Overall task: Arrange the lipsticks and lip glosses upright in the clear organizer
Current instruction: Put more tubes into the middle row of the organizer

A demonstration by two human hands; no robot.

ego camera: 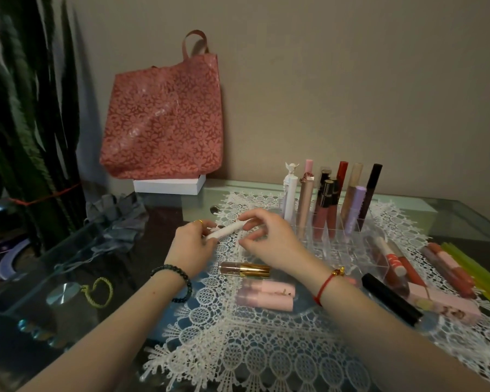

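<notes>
A white lip gloss tube (226,231) lies nearly level above the lace mat, held at both ends. My left hand (192,247) grips its lower left end and my right hand (269,239) pinches its upper right end. The clear organizer (348,244) stands to the right with several tubes upright in its back cells. A gold-capped gloss (245,269) and two pink tubes (265,295) lie flat below my hands. More glosses (396,264), a black tube (391,298) and a pink box (447,305) lie at the right.
A pink floral bag (164,117) leans on the wall above a white box (169,185). A tall dark plant (26,108) fills the left. Grey cloth (116,219) and a keyring (96,292) lie on the glass table (450,210). Yellow-green straws (481,273) sit far right.
</notes>
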